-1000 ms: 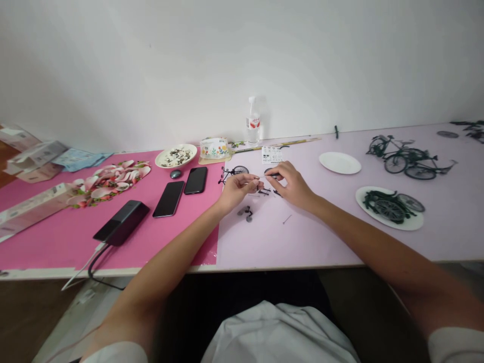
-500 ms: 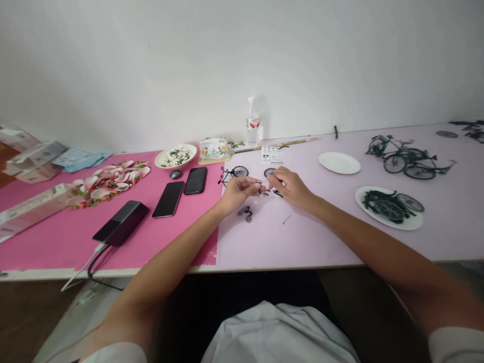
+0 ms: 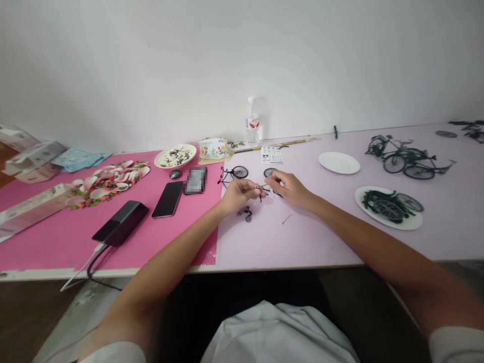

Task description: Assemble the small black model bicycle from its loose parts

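My left hand (image 3: 239, 192) and my right hand (image 3: 288, 187) meet over the lilac table top (image 3: 302, 237), fingertips pinched together on a tiny dark model part (image 3: 262, 190). I cannot make out exactly what the part is. Just behind the hands stands a partly built black model bicycle (image 3: 232, 174), and a small wheel (image 3: 269, 172) lies by my right fingers. Small dark loose parts (image 3: 245, 214) lie under my left wrist. A thin pin (image 3: 287, 219) rests on the table near my right wrist.
Two phones (image 3: 168, 198) and a black power bank (image 3: 121, 222) with a cable lie on the pink mat at left. Further off: a bowl (image 3: 175, 156), a water bottle (image 3: 252, 122), an instruction sheet (image 3: 271, 155), a white plate (image 3: 339, 163), green model bicycles (image 3: 406, 160) and a plate of green parts (image 3: 389, 207).
Both hands have drawn slightly closer together and lower over the small part. Nothing else on the table has moved.
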Demonstrator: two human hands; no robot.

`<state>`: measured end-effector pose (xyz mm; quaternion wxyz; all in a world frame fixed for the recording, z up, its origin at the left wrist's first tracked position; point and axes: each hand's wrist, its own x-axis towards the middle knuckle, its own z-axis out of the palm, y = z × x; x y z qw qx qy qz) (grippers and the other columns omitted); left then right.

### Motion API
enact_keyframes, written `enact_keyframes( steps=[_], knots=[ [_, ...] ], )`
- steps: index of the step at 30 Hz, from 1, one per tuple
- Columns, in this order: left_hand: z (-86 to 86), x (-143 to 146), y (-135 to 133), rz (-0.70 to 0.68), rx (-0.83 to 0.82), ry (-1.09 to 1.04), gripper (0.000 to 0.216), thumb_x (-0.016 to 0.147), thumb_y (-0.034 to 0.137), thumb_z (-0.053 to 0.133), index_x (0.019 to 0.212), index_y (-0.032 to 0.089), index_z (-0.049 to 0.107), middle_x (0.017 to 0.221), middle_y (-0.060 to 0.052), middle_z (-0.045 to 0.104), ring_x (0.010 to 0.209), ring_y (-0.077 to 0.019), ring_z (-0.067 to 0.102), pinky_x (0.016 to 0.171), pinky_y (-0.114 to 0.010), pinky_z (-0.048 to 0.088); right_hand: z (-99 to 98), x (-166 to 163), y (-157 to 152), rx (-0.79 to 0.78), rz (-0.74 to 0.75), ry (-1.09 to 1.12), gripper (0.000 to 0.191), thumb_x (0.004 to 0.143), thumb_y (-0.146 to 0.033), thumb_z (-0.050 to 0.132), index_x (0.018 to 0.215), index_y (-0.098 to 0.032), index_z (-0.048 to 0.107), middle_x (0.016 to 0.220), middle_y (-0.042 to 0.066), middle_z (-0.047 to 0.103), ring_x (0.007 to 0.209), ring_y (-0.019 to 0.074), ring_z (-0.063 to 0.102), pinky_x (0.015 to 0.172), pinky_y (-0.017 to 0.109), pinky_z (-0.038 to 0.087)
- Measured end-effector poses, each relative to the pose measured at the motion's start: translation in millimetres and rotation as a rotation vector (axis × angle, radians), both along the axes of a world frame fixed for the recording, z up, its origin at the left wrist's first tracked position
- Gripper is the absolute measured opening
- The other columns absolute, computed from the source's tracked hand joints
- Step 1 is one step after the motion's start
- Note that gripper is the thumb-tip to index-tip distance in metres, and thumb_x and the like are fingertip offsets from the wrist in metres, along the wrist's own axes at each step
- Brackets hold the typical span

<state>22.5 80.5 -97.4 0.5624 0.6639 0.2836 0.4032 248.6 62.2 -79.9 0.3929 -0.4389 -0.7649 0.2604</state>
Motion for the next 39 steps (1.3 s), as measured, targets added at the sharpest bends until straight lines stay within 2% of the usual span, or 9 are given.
enact_keyframes(
  steps=[5,9,14,19,23,25,29,32,39],
  knots=[
    [-3.9,2.4,0.5,-0.067,-0.035,0.002,0.050,0.072,0.056,0.094,0.088,0.013,0.075,0.088,-0.014,0.082,0.082,-0.0220,0.077,0.076,-0.034,0.055,2.8,-1.9,-4.3,-0.081,0.008,0.009,0.063,0.103,-0.071,0.049,0.060,-0.024,0.045,0.054,-0.001,0.050,0.054,0.0150,0.050,0.063,0.033,0.040],
    [-2.1,1.9,0.5,-0.068,-0.053,0.010,0.051,0.072,0.056,0.094,0.089,0.013,0.075,0.089,-0.013,0.082,0.081,-0.0203,0.076,0.077,-0.033,0.056,0.5,-1.3,-2.9,-0.110,0.000,0.013,0.065,0.102,-0.075,0.045,0.068,-0.022,0.059,0.059,0.001,0.056,0.055,0.0157,0.051,0.060,0.033,0.040],
    [4.9,-2.6,0.1,-0.058,-0.050,0.023,0.048,0.077,0.055,0.091,0.095,0.013,0.077,0.095,-0.013,0.082,0.087,-0.0199,0.076,0.081,-0.033,0.057,0.9,0.1,2.1,0.145,0.108,-0.051,0.055,0.107,-0.063,0.048,0.077,-0.023,0.071,0.076,0.005,0.067,0.081,0.0220,0.059,0.078,0.037,0.045],
    [4.0,-4.5,4.5,-0.031,-0.058,0.040,0.049,0.078,0.056,0.090,0.097,0.013,0.078,0.098,-0.015,0.082,0.088,-0.0206,0.076,0.084,-0.036,0.058,-2.4,2.8,10.1,0.302,0.087,-0.046,0.039,0.105,-0.053,0.058,0.083,-0.025,0.074,0.083,0.007,0.071,0.088,0.0254,0.061,0.088,0.043,0.048],
    [3.1,-4.1,7.4,0.037,-0.118,0.005,0.054,0.075,0.058,0.092,0.101,0.013,0.077,0.101,-0.014,0.082,0.089,-0.0214,0.077,0.087,-0.039,0.060,-6.3,4.3,11.5,0.214,0.025,0.027,0.029,0.105,-0.046,0.055,0.096,-0.024,0.072,0.097,0.008,0.075,0.094,0.0255,0.065,0.086,0.041,0.050],
    [4.0,-4.5,8.2,0.066,-0.154,-0.024,0.055,0.074,0.058,0.093,0.102,0.013,0.077,0.102,-0.014,0.082,0.091,-0.0216,0.078,0.092,-0.040,0.061,-6.7,3.3,8.9,0.145,0.009,0.060,0.025,0.104,-0.044,0.056,0.101,-0.024,0.070,0.100,0.007,0.073,0.089,0.0233,0.063,0.082,0.038,0.049],
    [5.4,-6.3,10.3,0.090,-0.233,-0.093,0.060,0.068,0.057,0.098,0.102,0.012,0.077,0.099,-0.011,0.081,0.088,-0.0196,0.077,0.100,-0.044,0.061,-5.5,-2.8,0.7,0.123,0.027,0.051,0.021,0.094,-0.044,0.072,0.102,-0.024,0.071,0.088,0.001,0.063,0.072,0.0171,0.050,0.075,0.035,0.044],
    [4.4,-6.6,11.7,0.092,-0.265,-0.121,0.060,0.065,0.055,0.100,0.101,0.012,0.077,0.096,-0.008,0.080,0.085,-0.0179,0.077,0.103,-0.045,0.061,-4.7,-8.5,-3.8,0.139,0.056,0.038,0.019,0.092,-0.040,0.074,0.101,-0.024,0.074,0.077,-0.002,0.052,0.069,0.0163,0.046,0.072,0.034,0.040],
    [-1.5,-2.5,12.0,0.059,-0.317,-0.118,0.060,0.061,0.054,0.101,0.098,0.013,0.078,0.096,-0.007,0.079,0.087,-0.0173,0.077,0.099,-0.042,0.062,-7.8,-14.4,-6.5,0.128,0.032,0.050,0.019,0.092,-0.043,0.075,0.095,-0.024,0.076,0.073,-0.001,0.053,0.067,0.0166,0.046,0.069,0.033,0.038]
  ],
)
